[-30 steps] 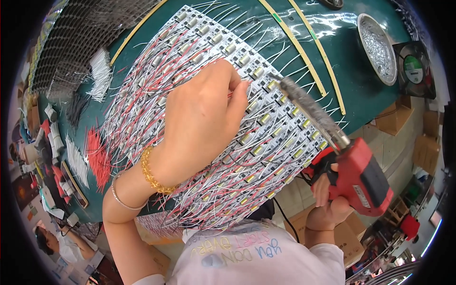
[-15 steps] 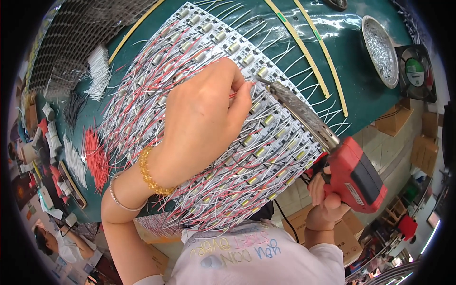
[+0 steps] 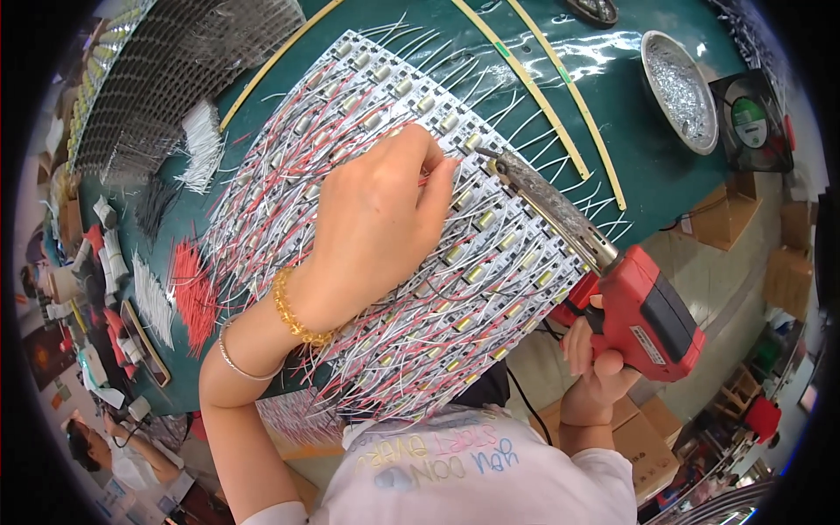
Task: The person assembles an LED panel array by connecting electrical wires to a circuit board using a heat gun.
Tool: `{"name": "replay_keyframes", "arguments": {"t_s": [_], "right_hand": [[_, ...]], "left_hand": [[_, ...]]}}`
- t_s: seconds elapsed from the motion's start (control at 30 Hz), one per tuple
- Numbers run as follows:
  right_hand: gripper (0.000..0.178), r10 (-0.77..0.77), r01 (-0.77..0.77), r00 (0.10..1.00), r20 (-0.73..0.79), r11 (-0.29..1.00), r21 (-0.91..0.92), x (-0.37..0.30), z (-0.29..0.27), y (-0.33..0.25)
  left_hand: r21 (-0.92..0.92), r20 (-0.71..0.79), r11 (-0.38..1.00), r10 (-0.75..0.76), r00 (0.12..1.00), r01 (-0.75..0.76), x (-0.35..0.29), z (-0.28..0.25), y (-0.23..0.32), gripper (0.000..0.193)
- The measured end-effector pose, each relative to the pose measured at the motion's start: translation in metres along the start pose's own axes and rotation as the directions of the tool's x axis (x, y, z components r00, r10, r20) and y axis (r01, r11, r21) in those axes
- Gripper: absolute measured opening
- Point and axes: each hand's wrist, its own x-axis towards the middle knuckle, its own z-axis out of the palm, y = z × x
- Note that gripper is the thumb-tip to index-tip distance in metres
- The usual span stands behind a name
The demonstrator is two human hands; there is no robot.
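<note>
A large white panel of small circuit boards (image 3: 448,122) lies on the bench, covered in red, white and dark wires (image 3: 411,359). My left hand (image 3: 376,219) is over its middle, closed in a pinch on a thin red wire (image 3: 425,180); the fingertips partly hide it. In my right hand (image 3: 599,372) is a red and black soldering gun (image 3: 654,319), gripped at the panel's right side. Its metal barrel slants up and left, and the tip is at the boards just beside my left fingertips. Whether the tip touches a pad I cannot tell.
Bundles of red wires (image 3: 192,293), white wires (image 3: 203,144) and dark wires (image 3: 156,208) lie left of the panel. Two yellow strips (image 3: 534,92) cross the green bench behind. A metal bowl of shiny bits (image 3: 687,96) and a black fan (image 3: 751,122) are at the right.
The whole view has shifted slightly, with the panel's far edge lower in the picture. The soldering gun's tip sits a little farther from my left fingertips. Both hands keep their grips.
</note>
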Motion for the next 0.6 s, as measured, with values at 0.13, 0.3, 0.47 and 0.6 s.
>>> {"name": "replay_keyframes", "arguments": {"t_s": [0.13, 0.3, 0.47, 0.6], "right_hand": [[0.074, -0.04, 0.039, 0.998, 0.055, 0.999, 0.025, 0.0, -0.01, -0.004], [0.069, -0.082, 0.08, 0.996, 0.027, 0.994, 0.077, -0.005, -0.026, -0.002], [0.069, -0.084, 0.083, 0.996, 0.018, 0.995, 0.058, -0.004, -0.015, -0.007], [0.072, -0.046, 0.046, 0.999, -0.022, 0.999, -0.003, -0.012, -0.017, -0.006]], "left_hand": [[0.015, 0.062, 0.999, 0.04, 0.997, -0.041, 0.0, -0.031, 0.008, 0.01], [-0.282, -0.16, 0.955, -0.147, 0.976, 0.097, -0.009, -0.071, 0.026, 0.003], [-0.32, 0.101, 0.943, -0.067, 0.993, 0.096, -0.006, -0.014, 0.028, 0.008], [-0.202, 0.03, 0.977, -0.057, 0.998, 0.062, -0.004, 0.006, 0.012, 0.01]]}}
